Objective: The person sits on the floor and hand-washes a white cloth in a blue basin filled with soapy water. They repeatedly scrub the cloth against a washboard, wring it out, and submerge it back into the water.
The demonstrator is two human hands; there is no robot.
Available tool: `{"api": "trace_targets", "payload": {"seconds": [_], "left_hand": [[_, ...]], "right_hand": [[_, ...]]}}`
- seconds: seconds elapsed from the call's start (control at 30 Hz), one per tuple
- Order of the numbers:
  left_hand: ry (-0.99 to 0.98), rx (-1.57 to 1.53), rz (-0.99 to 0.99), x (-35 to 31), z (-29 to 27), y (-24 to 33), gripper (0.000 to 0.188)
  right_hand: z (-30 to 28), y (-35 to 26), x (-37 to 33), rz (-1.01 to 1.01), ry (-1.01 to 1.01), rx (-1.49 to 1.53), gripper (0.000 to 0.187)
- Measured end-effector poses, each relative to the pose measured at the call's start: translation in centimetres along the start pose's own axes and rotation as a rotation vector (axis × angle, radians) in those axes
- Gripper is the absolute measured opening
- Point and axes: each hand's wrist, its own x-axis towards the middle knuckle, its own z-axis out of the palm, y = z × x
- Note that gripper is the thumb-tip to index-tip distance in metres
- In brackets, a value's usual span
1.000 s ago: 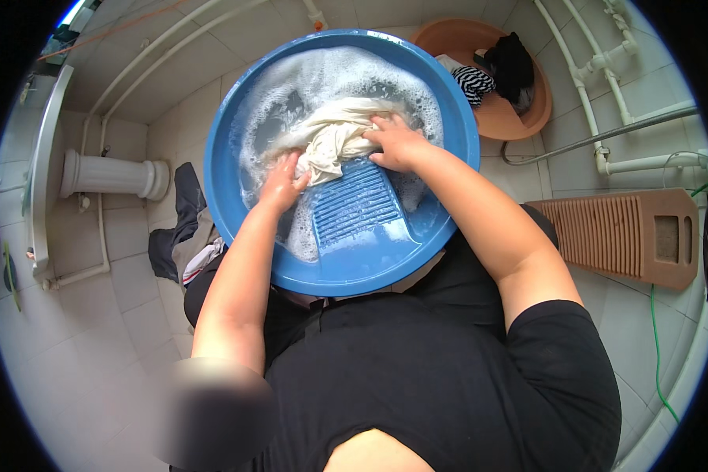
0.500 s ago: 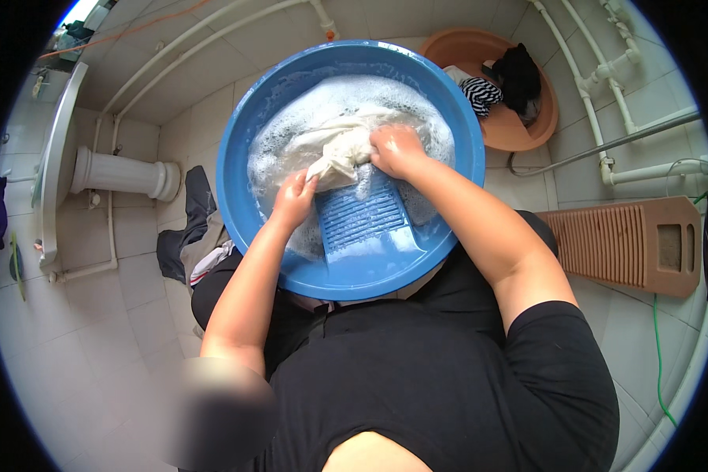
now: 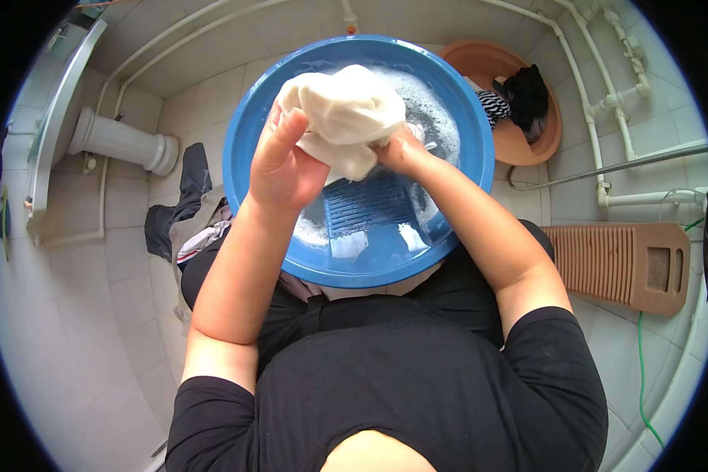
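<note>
A wet white cloth [image 3: 346,110], bunched up, is lifted over a blue basin [image 3: 238,208] of soapy water. My left hand [image 3: 287,161] is raised at the cloth's left side, its thumb in front and its fingers mostly hidden behind the fabric. At the cloth's lower right, my right hand [image 3: 405,151] grips it lower down, with the fingertips out of sight. Below the cloth, the basin's built-in ridged washboard [image 3: 370,208] shows, wet and partly under water. White suds [image 3: 436,110] float at the far right side of the basin.
A brown plastic tub [image 3: 554,126] with dark and striped clothes stands at the far right. A brown washboard [image 3: 617,263] lies to my right, near a green cord [image 3: 642,370]. Dark and pale clothes [image 3: 189,208] lie left of the basin, near a white pedestal [image 3: 126,141].
The white cloth has come up out of the suds as a bundle. My left hand has risen with it, while my right hand stays low at its right side.
</note>
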Motion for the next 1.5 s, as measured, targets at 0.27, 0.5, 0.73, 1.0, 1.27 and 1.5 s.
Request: {"api": "trace_targets", "payload": {"seconds": [0.27, 0.5, 0.73, 1.0, 1.27, 1.5], "left_hand": [[0.403, 0.044, -0.045, -0.5, -7.6, -3.2, 0.047], [0.291, -0.222, -0.245, -1.7, -9.5, -6.0, 0.079], [0.376, -0.322, -0.315, -2.9, -13.3, -5.9, 0.043], [0.065, -0.084, -0.514, -1.7, -11.4, -6.3, 0.033], [0.300, 1.526, -0.001, -3.9, -9.8, -6.1, 0.053], [0.377, 1.614, -0.131, -4.4, -10.6, -10.3, 0.034]], "right_hand": [[-6.4, -10.2, -1.6, 0.222, 0.091, 1.627, 0.035], [-3.6, -10.4, -3.8, 0.211, -0.217, 1.931, 0.037], [-8.5, -5.0, -3.8, 0.026, -0.461, 0.126, 0.041], [-4.6, -5.1, -4.5, 0.216, -0.079, 0.526, 0.043], [-1.6, -7.2, -7.6, 0.051, -0.115, 0.123, 0.038], [0.7, -6.8, -7.5, 0.011, 0.028, -0.136, 0.026]]}}
